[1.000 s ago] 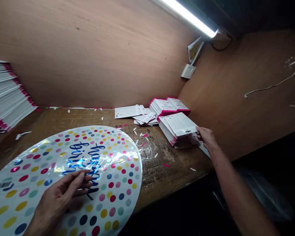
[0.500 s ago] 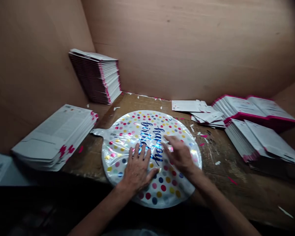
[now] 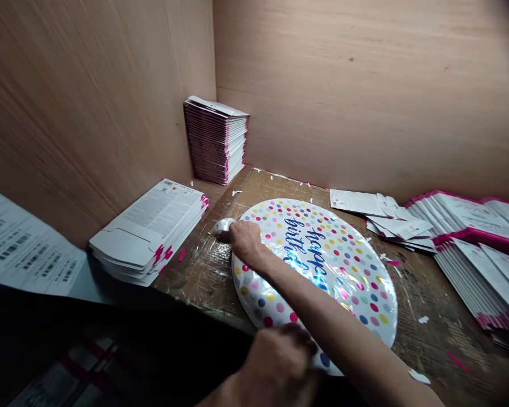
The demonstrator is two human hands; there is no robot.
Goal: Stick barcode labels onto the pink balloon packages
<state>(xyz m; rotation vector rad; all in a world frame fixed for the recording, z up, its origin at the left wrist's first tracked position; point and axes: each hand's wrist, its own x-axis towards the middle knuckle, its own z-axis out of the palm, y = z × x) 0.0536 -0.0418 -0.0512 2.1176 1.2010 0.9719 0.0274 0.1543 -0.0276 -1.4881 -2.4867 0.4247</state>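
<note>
Brown, scuffed worktop (image 3: 203,274) carries a flat, round, white foil balloon (image 3: 311,251) with multicoloured dots and blue lettering, lying at its near edge; long axis roughly left to right, neck end left and slightly farther off, lettering running crosswise from far to near. Left of it, apart: a stack of white card sleeves with pink edges (image 3: 144,229). Right hand (image 3: 246,240): grip closed on the crinkled silvery neck (image 3: 224,224), which points left; left hand (image 3: 280,362): blurred at the near rim, cannot tell whether its grip is apart or together.
</note>
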